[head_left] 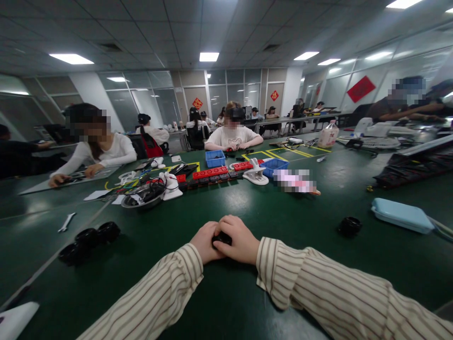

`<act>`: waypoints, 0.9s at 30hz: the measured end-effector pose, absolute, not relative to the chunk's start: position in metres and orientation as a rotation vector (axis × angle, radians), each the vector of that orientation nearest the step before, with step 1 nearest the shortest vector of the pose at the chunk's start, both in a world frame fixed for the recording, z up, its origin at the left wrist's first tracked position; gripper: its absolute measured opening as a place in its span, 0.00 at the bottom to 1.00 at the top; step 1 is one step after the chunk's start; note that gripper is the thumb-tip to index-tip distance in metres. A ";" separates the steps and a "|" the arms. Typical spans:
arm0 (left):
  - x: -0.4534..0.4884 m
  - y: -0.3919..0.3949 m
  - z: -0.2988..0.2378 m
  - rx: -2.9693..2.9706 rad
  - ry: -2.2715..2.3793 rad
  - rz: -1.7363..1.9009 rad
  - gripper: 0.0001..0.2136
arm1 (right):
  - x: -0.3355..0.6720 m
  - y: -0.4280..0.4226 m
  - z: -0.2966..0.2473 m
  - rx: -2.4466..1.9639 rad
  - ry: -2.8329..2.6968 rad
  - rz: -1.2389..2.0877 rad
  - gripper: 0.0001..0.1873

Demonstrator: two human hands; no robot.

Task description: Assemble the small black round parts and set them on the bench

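On green table (304,224) | both hands (242,238) gripping black part (223,239) | metal bowl (144,206) holding dark items (153,191)

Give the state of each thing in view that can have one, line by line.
Held black part: partly covered
Left hand: curled round it
Right hand: curled over it
Three black parts: grouped together
Lone black part: set apart
Light blue case: looks shut
Wrench: lying flat
Bottle: upright
Metal bowl: holding dark items
Ceiling light: lit
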State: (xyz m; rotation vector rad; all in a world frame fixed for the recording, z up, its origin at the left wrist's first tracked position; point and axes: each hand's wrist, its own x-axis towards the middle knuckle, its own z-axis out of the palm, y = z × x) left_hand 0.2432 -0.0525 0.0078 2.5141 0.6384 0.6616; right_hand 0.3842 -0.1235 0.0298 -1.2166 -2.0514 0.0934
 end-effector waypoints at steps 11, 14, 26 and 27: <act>0.240 -0.041 -0.003 2.513 0.480 0.627 0.17 | 0.381 -0.132 0.034 -0.972 -2.133 0.033 0.14; 0.240 -0.041 -0.003 2.461 0.543 0.615 0.21 | 0.383 -0.130 0.034 -1.067 -2.092 0.030 0.12; 0.244 -0.052 0.008 2.549 0.638 0.600 0.24 | 0.382 -0.124 0.029 -1.396 -1.984 -0.086 0.14; 0.244 -0.053 0.008 2.559 0.628 0.611 0.23 | 0.381 -0.126 0.030 -1.403 -1.994 -0.082 0.12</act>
